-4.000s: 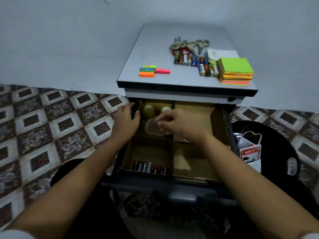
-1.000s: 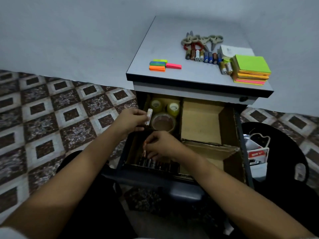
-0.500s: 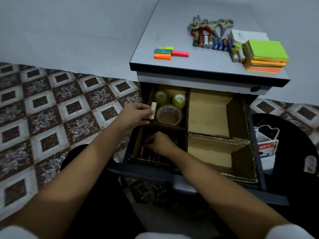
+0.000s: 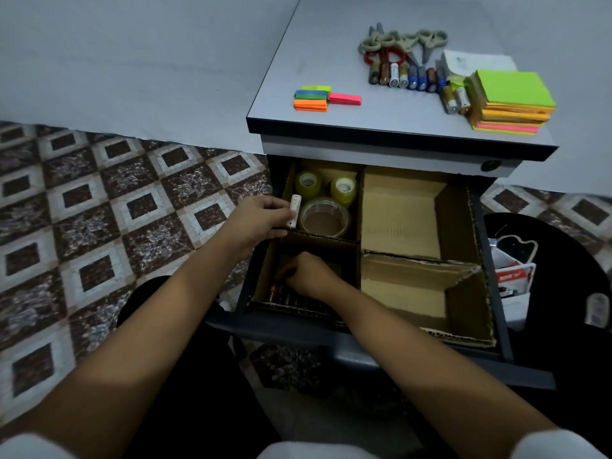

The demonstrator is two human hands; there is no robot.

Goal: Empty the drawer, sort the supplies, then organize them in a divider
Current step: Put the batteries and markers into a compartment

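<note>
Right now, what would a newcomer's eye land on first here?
The bright stack of sticky notes at the right edge of the cabinet top stands out, with batteries and scissors to its left. Below, at the cardboard divider in the open drawer, the left hand pinches a white battery next to the tape rolls, while the right hand is down in the near-left compartment.

The person wears a white top [image 4: 318,451]. Its left sleeve [image 4: 29,447] and right sleeve [image 4: 559,444] stop high up the arms. The left hand [image 4: 255,223], the right hand [image 4: 309,273] and both forearms are bare. The trousers [image 4: 198,376] are black.
</note>
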